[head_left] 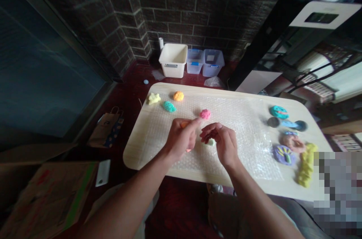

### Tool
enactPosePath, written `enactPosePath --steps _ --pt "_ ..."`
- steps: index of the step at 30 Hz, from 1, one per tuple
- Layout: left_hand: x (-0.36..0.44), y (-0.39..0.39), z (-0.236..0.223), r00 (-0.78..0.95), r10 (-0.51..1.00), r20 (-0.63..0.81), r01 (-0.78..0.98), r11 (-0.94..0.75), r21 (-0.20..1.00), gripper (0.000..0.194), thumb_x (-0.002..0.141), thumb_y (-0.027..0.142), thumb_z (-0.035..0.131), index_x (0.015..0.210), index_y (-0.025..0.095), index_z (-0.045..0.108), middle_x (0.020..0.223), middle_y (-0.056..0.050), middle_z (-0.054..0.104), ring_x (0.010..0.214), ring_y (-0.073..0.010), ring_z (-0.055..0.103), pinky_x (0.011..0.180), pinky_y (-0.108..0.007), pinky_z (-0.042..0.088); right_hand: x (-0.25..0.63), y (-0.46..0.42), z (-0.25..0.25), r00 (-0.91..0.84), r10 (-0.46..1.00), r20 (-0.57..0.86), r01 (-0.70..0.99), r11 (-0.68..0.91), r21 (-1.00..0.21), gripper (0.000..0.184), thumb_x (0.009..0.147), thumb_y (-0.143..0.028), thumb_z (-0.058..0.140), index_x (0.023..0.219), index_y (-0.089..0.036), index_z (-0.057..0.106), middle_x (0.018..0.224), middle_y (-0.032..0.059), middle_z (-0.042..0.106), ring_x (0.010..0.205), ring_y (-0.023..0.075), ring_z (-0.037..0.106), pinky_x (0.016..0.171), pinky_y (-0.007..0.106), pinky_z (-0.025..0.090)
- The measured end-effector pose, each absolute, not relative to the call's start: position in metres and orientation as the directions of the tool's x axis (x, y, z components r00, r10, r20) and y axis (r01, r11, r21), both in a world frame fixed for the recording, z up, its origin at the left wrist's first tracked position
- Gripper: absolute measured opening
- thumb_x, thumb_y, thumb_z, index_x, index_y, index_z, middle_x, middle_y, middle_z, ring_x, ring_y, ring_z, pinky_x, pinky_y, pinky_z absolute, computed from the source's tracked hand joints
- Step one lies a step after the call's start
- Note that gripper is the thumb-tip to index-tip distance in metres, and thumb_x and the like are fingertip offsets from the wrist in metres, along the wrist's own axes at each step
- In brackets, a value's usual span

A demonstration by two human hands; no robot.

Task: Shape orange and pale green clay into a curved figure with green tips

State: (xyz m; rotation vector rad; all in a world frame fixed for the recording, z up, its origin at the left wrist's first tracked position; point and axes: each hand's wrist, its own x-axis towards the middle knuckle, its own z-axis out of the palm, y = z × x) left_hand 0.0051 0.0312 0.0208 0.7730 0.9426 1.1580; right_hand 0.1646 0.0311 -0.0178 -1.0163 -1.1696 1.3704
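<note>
My left hand (182, 137) is closed above the bubble wrap (237, 118). Orange modelling clay (184, 124) shows between its fingers and below them. Across a small gap, my right hand (223, 141) is loosely curled, with its fingers a little apart and nothing visible in them. Just beneath those fingers is a pale green clay piece (210, 142), partly covered by the hand. A pink clay lump (205, 114) lies on the wrap beyond both hands, close to the left fingertips.
Yellow (154, 98), orange (178, 96) and teal (169, 106) clay pieces lie at the table's far left. Several shaped clay pieces, including a purple disc (284, 155), are on the right. Bins (173, 62) stand on the floor behind; a cardboard box (51, 193) is at left.
</note>
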Motion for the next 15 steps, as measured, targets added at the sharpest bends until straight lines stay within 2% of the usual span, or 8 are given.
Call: enactPosePath --steps 2,4,5,7,10,13,15 --pt "0.003 0.037 0.019 0.203 0.928 -0.314 -0.604 0.371 0.706 0.055 0.082 0.048 0.077 0.055 0.022 0.036 0.046 0.01 0.027 0.037 -0.0058 0.023 0.04 -0.023 0.021 0.163 0.031 -0.016 -0.125 0.992 0.016 -0.192 -0.009 -0.981 0.043 0.101 -0.053 0.055 0.087 -0.018 0.076 0.08 0.0086 0.075 0.065 0.0204 0.068 0.059 0.032 0.052" --pt "0.002 0.041 0.016 0.255 0.913 -0.32 -0.711 0.401 0.577 0.041 0.078 0.041 0.079 0.065 0.021 0.046 0.055 0.008 0.039 0.046 -0.0079 0.039 0.048 -0.022 0.038 0.161 0.032 -0.014 -0.143 0.99 -0.003 -0.197 -0.031 -0.98 0.04 0.101 -0.054 0.056 0.093 -0.019 0.074 0.087 0.0083 0.074 0.072 0.021 0.069 0.061 0.032 0.053" --pt "0.002 0.043 0.014 0.249 0.919 -0.305 -0.735 0.384 0.559 0.034 0.078 0.038 0.079 0.07 0.02 0.05 0.06 0.006 0.046 0.053 -0.0097 0.048 0.056 -0.024 0.045 0.16 0.032 -0.014 -0.15 0.988 -0.024 -0.187 -0.052 -0.981 0.039 0.1 -0.055 0.057 0.095 -0.02 0.073 0.089 0.0079 0.073 0.075 0.0212 0.069 0.062 0.032 0.054" --pt "0.002 0.044 0.008 0.177 0.948 -0.263 -0.716 0.307 0.626 0.025 0.08 0.036 0.078 0.08 0.02 0.058 0.071 0.002 0.058 0.069 -0.014 0.059 0.072 -0.027 0.052 0.159 0.034 -0.013 -0.159 0.985 -0.07 -0.137 -0.092 -0.986 0.038 0.098 -0.057 0.06 0.095 -0.02 0.069 0.089 0.0068 0.071 0.076 0.021 0.068 0.063 0.031 0.056" --pt "0.005 0.042 -0.001 0.054 0.987 -0.151 -0.53 0.156 0.833 0.024 0.089 0.043 0.074 0.09 0.02 0.067 0.084 -0.003 0.069 0.09 -0.0197 0.066 0.09 -0.033 0.053 0.159 0.035 -0.013 -0.222 0.972 -0.073 -0.032 -0.082 -0.996 0.031 0.092 -0.051 0.071 0.094 -0.02 0.066 0.088 0.0045 0.067 0.075 0.0189 0.064 0.064 0.029 0.055" --pt "0.008 0.036 -0.003 0.142 0.989 -0.027 -0.315 0.071 0.946 0.026 0.096 0.046 0.069 0.1 0.021 0.073 0.095 -0.006 0.073 0.102 -0.0242 0.068 0.104 -0.039 0.049 0.16 0.035 -0.013 -0.351 0.936 -0.004 0.042 0.011 -0.999 0.022 0.088 -0.034 0.076 0.101 -0.019 0.066 0.083 0.0011 0.064 0.072 0.0161 0.059 0.063 0.028 0.05" --pt "0.009 0.032 -0.001 0.246 0.967 0.065 -0.183 -0.019 0.983 0.027 0.098 0.045 0.068 0.11 0.022 0.076 0.115 -0.01 0.074 0.12 -0.0287 0.066 0.116 -0.045 0.042 0.16 0.033 -0.012 -0.402 0.914 0.049 0.068 0.083 -0.994 0.017 0.087 -0.025 0.073 0.101 -0.019 0.066 0.084 0.0012 0.066 0.072 0.0159 0.058 0.063 0.027 0.048"
